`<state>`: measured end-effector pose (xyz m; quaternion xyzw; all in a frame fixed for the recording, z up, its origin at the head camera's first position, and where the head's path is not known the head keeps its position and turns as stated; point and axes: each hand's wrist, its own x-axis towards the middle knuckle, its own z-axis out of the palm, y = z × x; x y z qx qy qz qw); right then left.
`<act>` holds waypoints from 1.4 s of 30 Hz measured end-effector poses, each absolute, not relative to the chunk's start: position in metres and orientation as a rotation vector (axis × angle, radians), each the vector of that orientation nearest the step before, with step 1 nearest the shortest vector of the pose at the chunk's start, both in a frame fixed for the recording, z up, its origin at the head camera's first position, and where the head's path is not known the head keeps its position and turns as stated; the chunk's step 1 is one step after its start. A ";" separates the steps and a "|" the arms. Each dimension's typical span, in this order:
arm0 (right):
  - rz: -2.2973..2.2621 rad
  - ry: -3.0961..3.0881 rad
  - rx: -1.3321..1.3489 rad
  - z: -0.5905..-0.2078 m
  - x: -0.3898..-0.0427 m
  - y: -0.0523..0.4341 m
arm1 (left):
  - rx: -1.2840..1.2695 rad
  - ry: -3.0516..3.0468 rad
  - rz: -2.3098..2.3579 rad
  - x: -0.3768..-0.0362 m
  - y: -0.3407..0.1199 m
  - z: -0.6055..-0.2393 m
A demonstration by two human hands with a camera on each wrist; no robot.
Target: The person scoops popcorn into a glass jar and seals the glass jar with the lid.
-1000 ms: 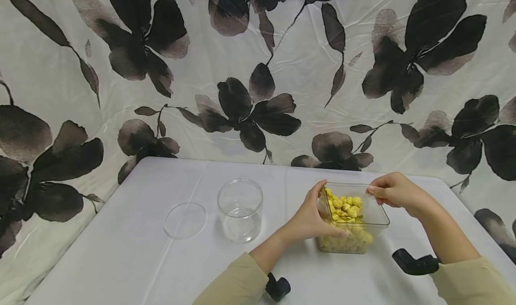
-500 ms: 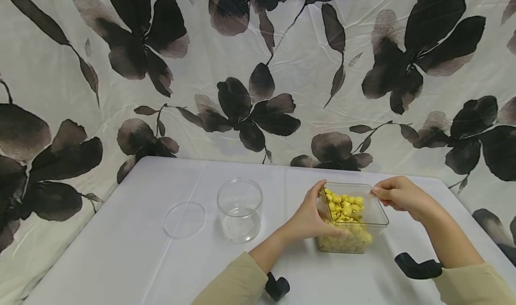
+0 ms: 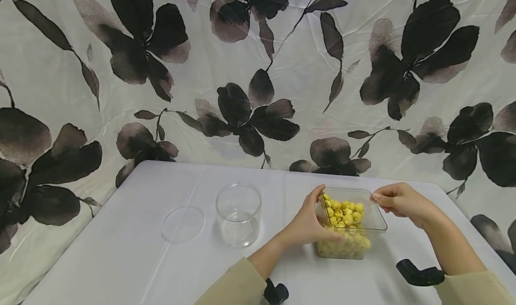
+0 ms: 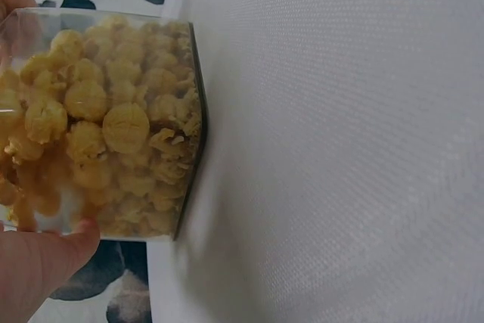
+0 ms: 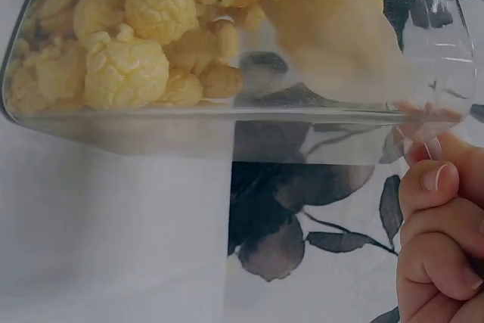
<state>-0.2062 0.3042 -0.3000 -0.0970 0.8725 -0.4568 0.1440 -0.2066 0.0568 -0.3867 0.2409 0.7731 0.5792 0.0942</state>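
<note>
Yellow popcorn (image 3: 344, 213) fills the lower part of a clear rectangular box (image 3: 346, 253) on the right side of the table. My left hand (image 3: 308, 222) grips the box from its left side, thumb across the near face and fingers round the far side. At the right side of its rim, my right hand (image 3: 403, 202) pinches a small clear edge between thumb and forefinger, the other fingers curled. In the right wrist view the curled fingers (image 5: 435, 255) show below the rim; whether that edge is the box itself or a separate clear piece is unclear.
A clear round jar (image 3: 238, 217) stands open left of the box. Beside it lies a thin clear disc (image 3: 183, 225) on the white table (image 3: 101, 251). A floral cloth (image 3: 258, 72) hangs behind the table's far edge.
My right hand has shifted slightly right and back at the rim. The left hand keeps its grip on the box. The head view has tilted up a little.
</note>
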 end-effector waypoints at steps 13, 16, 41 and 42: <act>-1.315 2.515 -0.314 -0.300 -0.204 0.305 | 0.714 2.283 1.737 -0.204 0.060 -0.387; -1.342 2.485 -0.331 -0.301 -0.205 0.308 | 0.725 2.279 1.733 -0.205 0.061 -0.386; -1.495 2.361 -0.166 -0.305 -0.208 0.305 | 0.706 2.297 1.701 -0.205 0.057 -0.386; -1.505 2.358 -0.161 -0.305 -0.208 0.305 | 0.706 2.298 1.702 -0.205 0.057 -0.386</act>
